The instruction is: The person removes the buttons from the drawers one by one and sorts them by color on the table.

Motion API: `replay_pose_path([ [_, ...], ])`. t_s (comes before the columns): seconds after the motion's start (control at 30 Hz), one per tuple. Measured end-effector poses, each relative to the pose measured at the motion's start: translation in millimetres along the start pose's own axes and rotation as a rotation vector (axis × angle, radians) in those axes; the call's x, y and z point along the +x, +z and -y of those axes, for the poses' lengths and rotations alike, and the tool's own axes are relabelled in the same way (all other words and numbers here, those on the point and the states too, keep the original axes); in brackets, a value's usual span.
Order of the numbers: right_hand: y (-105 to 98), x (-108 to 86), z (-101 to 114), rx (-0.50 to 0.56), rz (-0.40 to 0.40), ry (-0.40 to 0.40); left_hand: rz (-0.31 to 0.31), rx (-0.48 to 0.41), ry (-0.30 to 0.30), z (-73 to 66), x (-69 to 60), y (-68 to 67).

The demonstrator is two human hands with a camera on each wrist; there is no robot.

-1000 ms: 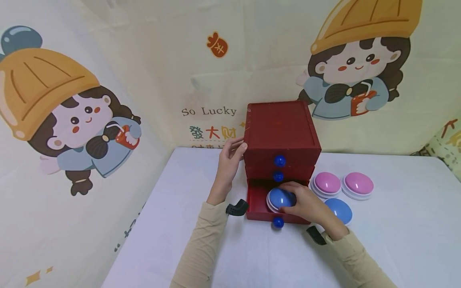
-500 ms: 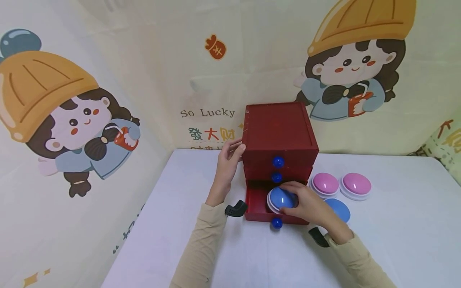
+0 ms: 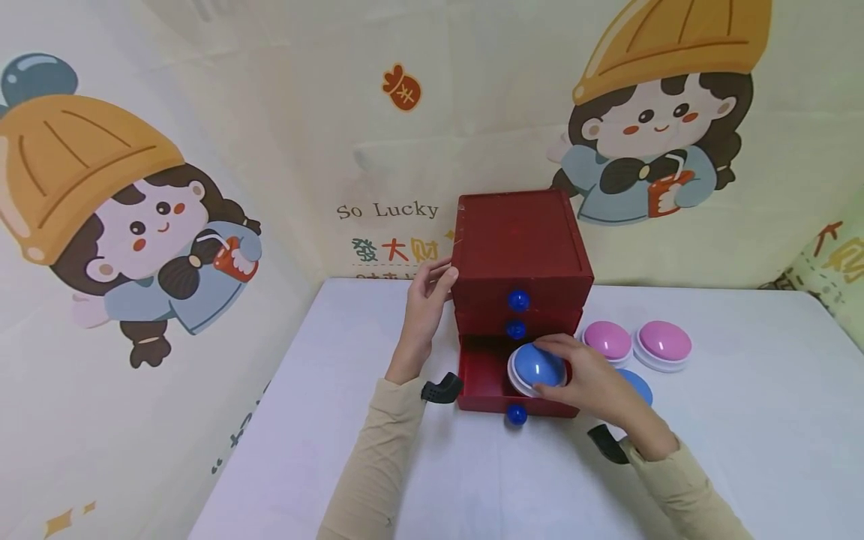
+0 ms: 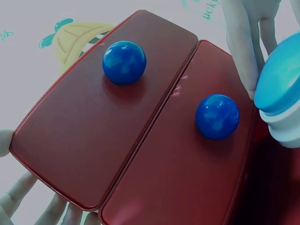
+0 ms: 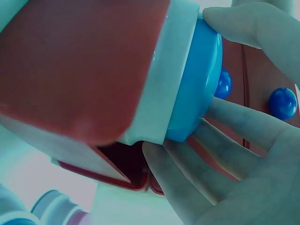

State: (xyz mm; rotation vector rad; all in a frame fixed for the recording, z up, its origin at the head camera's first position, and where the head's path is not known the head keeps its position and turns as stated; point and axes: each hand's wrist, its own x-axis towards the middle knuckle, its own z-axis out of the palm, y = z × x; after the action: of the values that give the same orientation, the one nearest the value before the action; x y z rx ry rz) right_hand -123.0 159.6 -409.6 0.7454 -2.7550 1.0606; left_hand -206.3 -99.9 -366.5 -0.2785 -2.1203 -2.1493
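Observation:
A small red cabinet point(image 3: 516, 240) stands on the table with its bottom drawer point(image 3: 482, 375) pulled out. Its two upper drawers are closed, each with a round blue knob point(image 4: 124, 63). My right hand point(image 3: 594, 382) grips a blue dome-topped push button point(image 3: 538, 365) with a white base, thumb on one side and fingers on the other, at the right part of the open drawer. In the right wrist view the drawer wall hides part of that base. My left hand point(image 3: 425, 311) rests against the cabinet's left side, its fingers fairly straight.
Two pink-topped push buttons point(image 3: 664, 341) with white bases sit to the cabinet's right. Another blue push button point(image 3: 637, 386) lies nearer, partly hidden by my right hand. A printed cloth point(image 3: 297, 112) hangs behind the white table point(image 3: 378, 315).
The blue push button in my right hand has risen slightly and shifted right within the open drawer. My left hand stays against the cabinet. The head view has shifted a little.

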Motion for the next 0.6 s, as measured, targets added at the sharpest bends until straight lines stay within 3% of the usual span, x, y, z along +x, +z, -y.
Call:
replay_pose_path([
  [0.17,-5.6,-3.0,1.4,0.018,0.001,0.018,0.011,-0.014,-0.014,-5.2,-0.8,0.0],
  [0.4,-11.9,-6.9,1.1,0.008,-0.005,0.039,0.011,0.003,-0.014,-27.7,-12.5,2.9],
  [0.6,-18.1,-10.7,-2.7,-0.019,-0.032,0.016,0.016,0.019,-0.019,-29.7,-13.4,3.0],
])
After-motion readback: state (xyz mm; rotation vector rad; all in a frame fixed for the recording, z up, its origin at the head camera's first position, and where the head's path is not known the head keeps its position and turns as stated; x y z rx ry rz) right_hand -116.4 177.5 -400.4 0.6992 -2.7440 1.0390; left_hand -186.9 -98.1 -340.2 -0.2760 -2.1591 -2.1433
